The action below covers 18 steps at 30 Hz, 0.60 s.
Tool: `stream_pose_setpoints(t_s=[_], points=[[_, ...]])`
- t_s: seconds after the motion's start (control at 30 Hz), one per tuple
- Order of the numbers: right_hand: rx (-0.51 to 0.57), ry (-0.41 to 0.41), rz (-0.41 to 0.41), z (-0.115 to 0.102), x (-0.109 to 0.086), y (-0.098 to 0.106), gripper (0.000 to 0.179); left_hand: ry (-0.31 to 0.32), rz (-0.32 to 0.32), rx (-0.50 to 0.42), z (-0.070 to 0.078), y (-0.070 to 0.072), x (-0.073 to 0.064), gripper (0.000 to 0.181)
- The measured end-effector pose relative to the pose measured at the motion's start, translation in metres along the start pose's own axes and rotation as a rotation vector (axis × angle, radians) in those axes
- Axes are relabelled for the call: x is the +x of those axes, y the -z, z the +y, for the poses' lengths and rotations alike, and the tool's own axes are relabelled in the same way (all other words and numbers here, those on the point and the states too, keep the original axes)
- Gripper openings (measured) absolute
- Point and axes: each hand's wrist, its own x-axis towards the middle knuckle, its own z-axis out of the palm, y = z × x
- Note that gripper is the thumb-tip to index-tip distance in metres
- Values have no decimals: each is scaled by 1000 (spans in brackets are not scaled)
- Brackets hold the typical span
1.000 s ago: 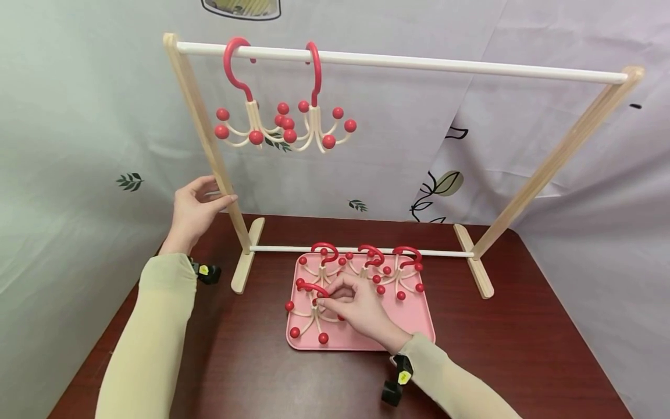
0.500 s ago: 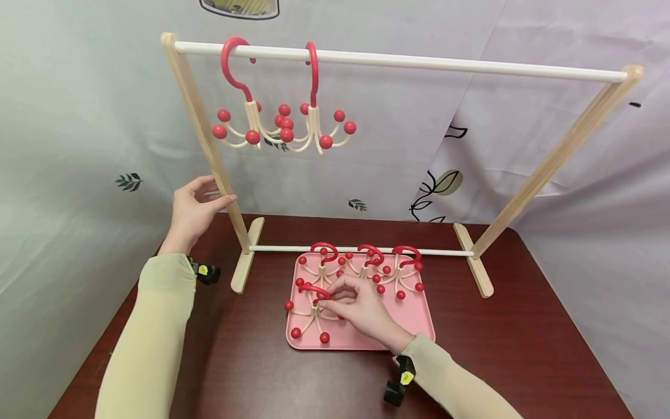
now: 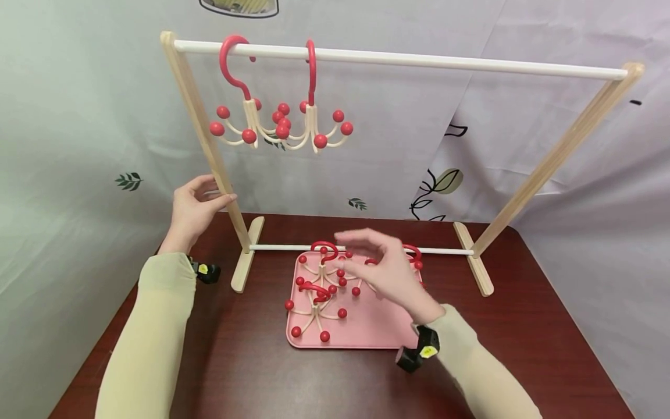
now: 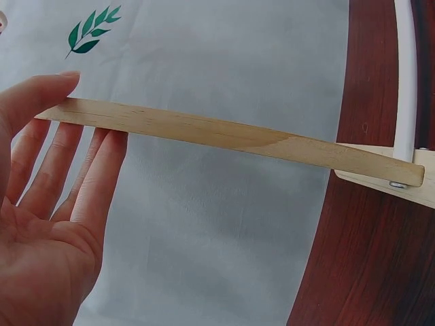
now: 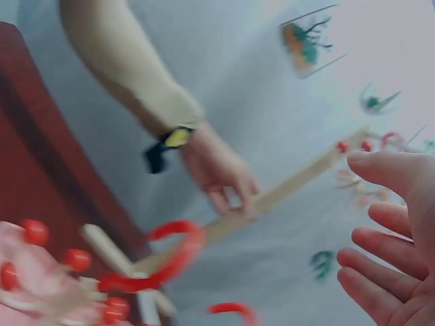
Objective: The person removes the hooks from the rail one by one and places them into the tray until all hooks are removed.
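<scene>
My left hand (image 3: 191, 212) grips the left wooden post (image 4: 204, 132) of a garment rack, thumb on one side and fingertips on the other. Over the pink tray (image 3: 377, 329) my right hand (image 3: 389, 270) is raised with fingers spread, holding nothing. A claw hanger (image 3: 314, 311) with a red hook and red ball tips lies at the tray's front left. Behind it lies another claw hanger (image 3: 322, 270). More hangers at the back right are partly hidden by my right hand. Two matching hangers, the left one (image 3: 251, 116) and the right one (image 3: 311, 119), hang from the white top rail (image 3: 419, 57).
The rack's right post (image 3: 555, 157) slants up at the far side. A white lower bar (image 3: 447, 252) runs just behind the tray. The rack feet (image 3: 473, 262) stand on the dark red table (image 3: 518, 349), with a pale cloth backdrop (image 3: 387, 145) behind.
My right hand has let go of the front-left hanger's hook, opened, and moved up and right. That hanger stays on the tray. The hanging hangers have swivelled slightly; my left hand keeps its place.
</scene>
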Motion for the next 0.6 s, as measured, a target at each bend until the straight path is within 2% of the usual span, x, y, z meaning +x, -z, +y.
stream_pose_setpoints(t_s=[0.2, 0.43, 0.6], points=[[-43, 96, 77, -32, 30, 24, 41, 6, 0, 15, 1, 0, 0, 51], [49, 258, 246, -84, 63, 39, 39, -12, 4, 10, 3, -1, 0, 51], [126, 284, 303, -117, 83, 40, 33, -7, 2, 10, 2, 0, 0, 52]])
